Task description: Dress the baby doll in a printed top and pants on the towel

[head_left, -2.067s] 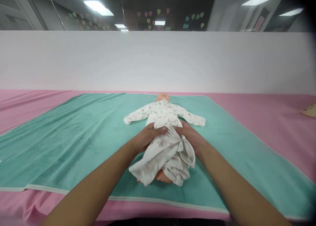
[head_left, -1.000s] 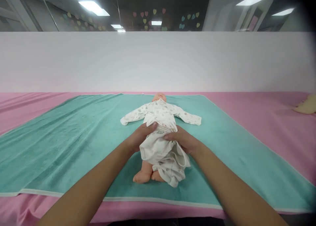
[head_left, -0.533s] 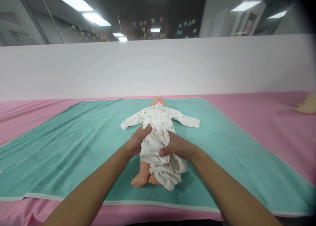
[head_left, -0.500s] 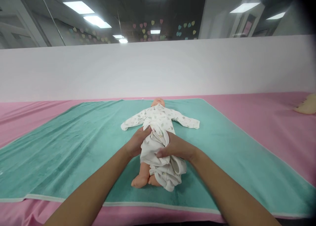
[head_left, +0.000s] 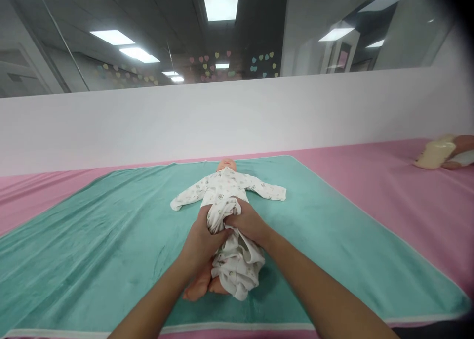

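Note:
A baby doll (head_left: pixel 226 165) lies on its back on a teal towel (head_left: pixel 111 230), head away from me, dressed in a white printed romper (head_left: pixel 222 190) with both sleeves spread out. My left hand (head_left: pixel 202 237) grips the bunched lower part of the romper at the doll's left hip. My right hand (head_left: pixel 247 221) is closed on the gathered cloth over the belly. The bare doll feet (head_left: pixel 202 285) stick out below the loose cloth (head_left: pixel 237 270).
The towel lies on a pink sheet (head_left: pixel 388 190) along a white partition (head_left: pixel 237 116). A cream-coloured object (head_left: pixel 435 153) and something pinkish beside it sit at the far right. Glass with heart stickers rises above the partition.
Both hands have pushed the romper's lower part up toward the doll's waist, bunching it, and the feet have come bare. The view has tilted up and turned to the right.

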{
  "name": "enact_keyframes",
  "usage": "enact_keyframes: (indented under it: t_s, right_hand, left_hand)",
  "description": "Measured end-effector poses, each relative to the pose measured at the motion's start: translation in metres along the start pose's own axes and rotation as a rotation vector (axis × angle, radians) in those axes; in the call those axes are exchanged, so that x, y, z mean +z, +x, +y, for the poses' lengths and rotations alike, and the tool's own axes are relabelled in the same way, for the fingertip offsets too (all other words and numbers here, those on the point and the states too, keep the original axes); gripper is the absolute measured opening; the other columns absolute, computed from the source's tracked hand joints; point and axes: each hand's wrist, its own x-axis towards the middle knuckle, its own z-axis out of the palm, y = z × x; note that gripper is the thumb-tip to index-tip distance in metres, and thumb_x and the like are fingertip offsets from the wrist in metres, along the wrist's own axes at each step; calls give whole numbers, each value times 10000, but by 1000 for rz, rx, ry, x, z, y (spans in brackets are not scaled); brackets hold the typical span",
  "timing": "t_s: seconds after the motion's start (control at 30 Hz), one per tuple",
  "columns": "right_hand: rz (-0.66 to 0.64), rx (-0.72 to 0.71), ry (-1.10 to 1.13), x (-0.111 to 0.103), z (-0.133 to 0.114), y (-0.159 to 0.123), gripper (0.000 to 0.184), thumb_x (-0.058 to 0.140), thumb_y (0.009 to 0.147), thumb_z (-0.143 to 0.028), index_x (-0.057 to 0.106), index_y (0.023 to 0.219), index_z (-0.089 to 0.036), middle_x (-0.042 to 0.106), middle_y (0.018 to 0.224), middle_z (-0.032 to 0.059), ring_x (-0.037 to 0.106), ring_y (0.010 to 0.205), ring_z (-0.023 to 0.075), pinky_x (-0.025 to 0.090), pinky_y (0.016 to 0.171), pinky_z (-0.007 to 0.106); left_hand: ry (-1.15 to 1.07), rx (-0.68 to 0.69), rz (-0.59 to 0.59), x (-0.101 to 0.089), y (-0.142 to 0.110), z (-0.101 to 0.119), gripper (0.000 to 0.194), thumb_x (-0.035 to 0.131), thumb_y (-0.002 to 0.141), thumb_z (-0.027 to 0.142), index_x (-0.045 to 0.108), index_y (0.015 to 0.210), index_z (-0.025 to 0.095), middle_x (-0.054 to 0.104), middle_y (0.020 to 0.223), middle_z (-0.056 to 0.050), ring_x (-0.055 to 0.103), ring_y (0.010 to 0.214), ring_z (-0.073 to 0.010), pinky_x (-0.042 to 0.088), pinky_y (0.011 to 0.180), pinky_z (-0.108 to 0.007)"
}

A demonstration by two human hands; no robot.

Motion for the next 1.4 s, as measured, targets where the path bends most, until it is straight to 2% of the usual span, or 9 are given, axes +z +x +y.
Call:
enact_keyframes:
  t_s: [0.17,0.33,0.5,0.6,0.67,0.87,0.97,1.17,1.4]
  right_hand:
    - [-177,-35,48,-4,-5,-4,386,718,637,-215,595,1003,-204,609,924,18,549,882,187,439,777,319]
    - [-416,-11,44,-3,-21,-12,553,742,618,-204,540,1131,-247,598,988,9,552,926,190,444,788,317]
    - [-318,-102,-137,1,-20,-14,479,570,628,-59,530,1077,-222,589,968,0,546,903,182,435,737,291]
    - [-241,-151,-368,2,-18,-13,359,505,624,-54,551,948,-200,600,886,-15,540,809,161,405,690,274]
    - [-263,-135,-485,3,-19,-14,271,528,653,-99,548,902,-204,612,856,-17,537,772,155,386,661,264]
    - [-550,-55,-720,3,-25,-17,131,597,686,-268,565,803,-219,623,762,-24,531,687,147,317,568,246]
    - [-629,-54,-820,8,-25,-18,150,603,680,-339,537,703,-207,586,653,-30,505,610,130,276,532,249]
    - [-710,-94,-916,21,-22,-18,222,566,697,-405,503,640,-200,554,581,-26,453,539,111,239,521,265]
    - [-732,-131,-984,26,-12,-14,350,539,731,-487,481,572,-182,476,484,-30,351,444,83,196,496,272]
  left_hand:
    - [78,27,14,-8,-9,9,585,569,718,155,417,1269,277,537,1234,-30,511,1100,-256,406,859,-324]
    - [252,61,124,-17,-16,20,582,550,715,169,429,1273,285,585,1129,-23,563,968,-260,417,751,-300]
    - [306,118,21,-16,-11,24,360,498,750,184,557,1097,257,630,1005,-17,578,890,-244,415,701,-296]
    - [126,54,-3,-15,-11,21,252,495,769,220,567,1010,210,632,967,-24,582,887,-226,440,713,-296]
    - [-17,-24,-39,-15,-17,20,232,511,769,237,576,985,186,634,973,-33,584,910,-231,454,747,-309]
    - [-348,-409,-71,-18,-58,29,390,606,741,309,584,1100,159,669,946,-86,639,820,-275,507,661,-356]
    - [-470,-531,-61,-21,-80,32,468,653,730,351,573,1160,185,666,1041,-90,642,896,-279,520,736,-360]
    - [-137,-609,55,-37,-93,26,525,686,676,514,629,1082,186,694,992,-69,635,926,-304,509,765,-349]
    - [-5,-598,-146,-60,-74,14,432,669,685,478,687,1026,212,704,985,-24,634,941,-278,486,776,-278]
